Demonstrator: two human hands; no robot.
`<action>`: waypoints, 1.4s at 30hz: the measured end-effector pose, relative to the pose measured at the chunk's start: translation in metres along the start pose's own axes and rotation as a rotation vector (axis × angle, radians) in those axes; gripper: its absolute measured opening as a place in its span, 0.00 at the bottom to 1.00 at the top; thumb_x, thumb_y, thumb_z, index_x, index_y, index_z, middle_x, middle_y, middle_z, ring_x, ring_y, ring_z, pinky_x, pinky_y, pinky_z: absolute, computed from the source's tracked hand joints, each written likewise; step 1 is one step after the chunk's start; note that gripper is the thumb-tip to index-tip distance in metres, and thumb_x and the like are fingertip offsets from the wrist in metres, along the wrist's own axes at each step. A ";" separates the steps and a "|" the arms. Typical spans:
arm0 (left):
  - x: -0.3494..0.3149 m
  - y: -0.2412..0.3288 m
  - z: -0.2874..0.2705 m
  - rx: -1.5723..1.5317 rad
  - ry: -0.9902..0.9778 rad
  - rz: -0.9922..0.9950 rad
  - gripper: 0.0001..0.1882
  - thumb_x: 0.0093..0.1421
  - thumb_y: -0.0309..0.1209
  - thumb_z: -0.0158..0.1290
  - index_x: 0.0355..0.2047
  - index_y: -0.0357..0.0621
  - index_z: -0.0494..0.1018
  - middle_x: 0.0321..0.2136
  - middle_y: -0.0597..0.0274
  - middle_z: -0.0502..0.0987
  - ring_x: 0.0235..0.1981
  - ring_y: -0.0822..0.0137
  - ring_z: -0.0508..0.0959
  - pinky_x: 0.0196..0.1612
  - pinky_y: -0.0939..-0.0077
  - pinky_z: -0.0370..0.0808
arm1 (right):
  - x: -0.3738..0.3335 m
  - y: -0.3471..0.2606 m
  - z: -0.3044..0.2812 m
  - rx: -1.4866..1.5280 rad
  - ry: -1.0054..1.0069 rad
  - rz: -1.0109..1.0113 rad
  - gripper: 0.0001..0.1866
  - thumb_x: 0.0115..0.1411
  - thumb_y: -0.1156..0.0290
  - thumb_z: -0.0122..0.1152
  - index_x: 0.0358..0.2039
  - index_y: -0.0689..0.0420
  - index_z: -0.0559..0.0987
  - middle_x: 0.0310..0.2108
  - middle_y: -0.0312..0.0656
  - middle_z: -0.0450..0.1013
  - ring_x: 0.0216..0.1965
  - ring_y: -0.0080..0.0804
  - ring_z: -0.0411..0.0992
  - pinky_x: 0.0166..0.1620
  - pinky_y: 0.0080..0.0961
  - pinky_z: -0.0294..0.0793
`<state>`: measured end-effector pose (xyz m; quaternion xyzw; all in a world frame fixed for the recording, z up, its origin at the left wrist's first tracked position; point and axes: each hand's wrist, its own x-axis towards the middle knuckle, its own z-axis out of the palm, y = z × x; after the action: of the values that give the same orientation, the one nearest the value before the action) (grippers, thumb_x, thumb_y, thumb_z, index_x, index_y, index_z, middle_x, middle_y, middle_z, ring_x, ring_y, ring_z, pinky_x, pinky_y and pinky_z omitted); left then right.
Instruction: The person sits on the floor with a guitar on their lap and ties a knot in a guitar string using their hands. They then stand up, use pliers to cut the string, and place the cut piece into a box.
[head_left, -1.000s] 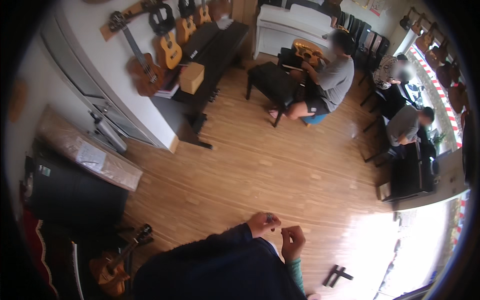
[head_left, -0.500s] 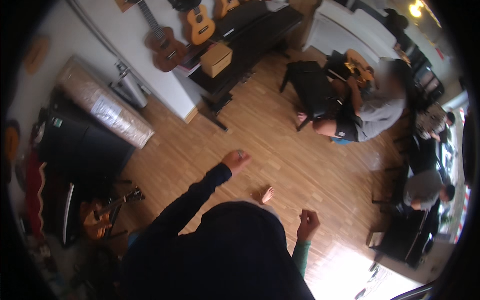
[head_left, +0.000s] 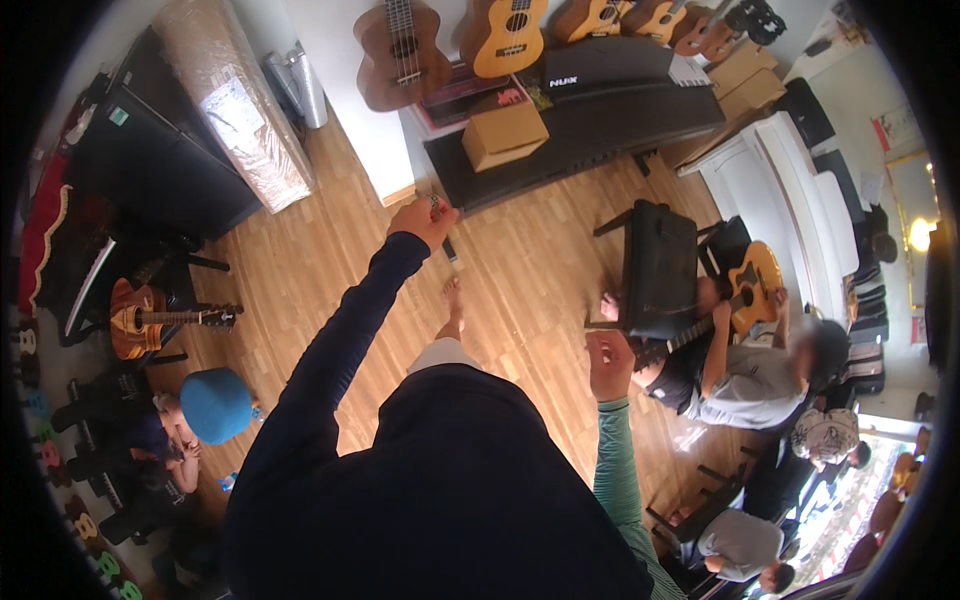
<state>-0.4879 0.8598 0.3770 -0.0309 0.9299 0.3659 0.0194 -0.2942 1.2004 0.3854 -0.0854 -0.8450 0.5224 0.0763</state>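
My left hand [head_left: 420,222] reaches forward from a dark sleeve, in front of the near end of a black digital piano [head_left: 590,125]. Its fingers are curled, with a small dark, patterned bit showing at the fingertips that is too small to name. My right hand [head_left: 610,368], in a green sleeve, is raised with bent fingers drawn together. Whether anything is in it cannot be seen. It appears near the edge of a black padded bench [head_left: 660,265] in the picture. Below my hands, one bare foot [head_left: 455,305] shows on the wooden floor.
A cardboard box [head_left: 505,138] sits on the piano beneath hanging ukuleles [head_left: 405,55]. Right of the bench, a seated person [head_left: 745,380] holds an acoustic guitar [head_left: 755,290]. At left stand a wrapped package [head_left: 235,105], another guitar [head_left: 138,318] and a blue round seat [head_left: 217,405].
My view has turned and come nearer the piano and bench. Both hands now appear higher in the picture, fingers still curled. The blue seat and a person beside it have come into view at left.
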 end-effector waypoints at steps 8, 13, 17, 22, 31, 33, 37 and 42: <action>0.162 0.024 0.054 0.057 0.234 0.110 0.18 0.52 0.45 0.58 0.39 0.48 0.75 0.40 0.54 0.68 0.35 0.54 0.77 0.36 0.60 0.75 | 0.208 -0.038 0.098 0.163 -0.086 -0.010 0.07 0.63 0.72 0.55 0.34 0.63 0.76 0.31 0.40 0.77 0.28 0.22 0.75 0.31 0.18 0.73; 0.217 0.046 0.074 0.300 -0.036 0.133 0.31 0.49 0.47 0.61 0.51 0.49 0.70 0.48 0.50 0.62 0.37 0.52 0.78 0.38 0.61 0.77 | 0.310 -0.020 0.146 0.050 -0.165 -0.037 0.08 0.63 0.70 0.53 0.37 0.62 0.76 0.32 0.43 0.77 0.29 0.29 0.77 0.33 0.24 0.77; 0.239 0.032 0.084 0.425 -0.103 0.110 0.36 0.46 0.47 0.63 0.55 0.50 0.67 0.46 0.52 0.62 0.36 0.53 0.78 0.38 0.60 0.77 | 0.364 0.012 0.174 -0.105 -0.254 -0.228 0.10 0.63 0.66 0.54 0.39 0.60 0.76 0.32 0.45 0.76 0.33 0.36 0.77 0.33 0.29 0.76; 0.239 0.055 0.075 0.514 -0.170 0.133 0.39 0.42 0.47 0.66 0.53 0.46 0.67 0.44 0.50 0.62 0.34 0.50 0.78 0.38 0.58 0.77 | 0.399 0.033 0.178 -0.112 -0.430 -0.322 0.08 0.60 0.68 0.56 0.35 0.59 0.75 0.35 0.42 0.74 0.37 0.38 0.74 0.37 0.31 0.75; 0.251 0.067 0.084 0.658 -0.244 0.074 0.47 0.36 0.50 0.68 0.53 0.38 0.64 0.44 0.47 0.62 0.31 0.49 0.79 0.34 0.59 0.78 | 0.432 0.045 0.168 -0.112 -0.661 -0.442 0.06 0.58 0.69 0.59 0.33 0.57 0.75 0.37 0.41 0.71 0.34 0.39 0.74 0.36 0.31 0.74; 0.260 0.061 0.084 0.637 -0.268 0.113 0.45 0.34 0.50 0.68 0.49 0.36 0.67 0.45 0.47 0.64 0.31 0.48 0.79 0.34 0.58 0.78 | 0.440 0.050 0.170 -0.057 -0.651 -0.462 0.07 0.58 0.69 0.60 0.33 0.58 0.75 0.34 0.42 0.71 0.29 0.38 0.74 0.33 0.29 0.74; 0.274 0.084 0.060 0.623 -0.348 0.068 0.44 0.30 0.55 0.66 0.42 0.34 0.72 0.42 0.45 0.69 0.35 0.47 0.78 0.38 0.61 0.77 | 0.450 0.049 0.164 -0.058 -0.658 -0.469 0.07 0.56 0.69 0.63 0.31 0.58 0.77 0.30 0.41 0.71 0.26 0.35 0.74 0.31 0.28 0.74; 0.293 0.071 0.036 0.543 -0.366 0.112 0.46 0.33 0.63 0.61 0.39 0.30 0.73 0.41 0.43 0.73 0.40 0.47 0.77 0.45 0.62 0.74 | 0.455 0.041 0.171 -0.113 -0.478 -0.652 0.05 0.54 0.68 0.65 0.28 0.54 0.79 0.24 0.38 0.70 0.23 0.36 0.73 0.27 0.28 0.72</action>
<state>-0.7846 0.9231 0.3816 0.0929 0.9748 0.1045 0.1735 -0.7718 1.1715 0.2913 0.3069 -0.8490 0.4287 0.0344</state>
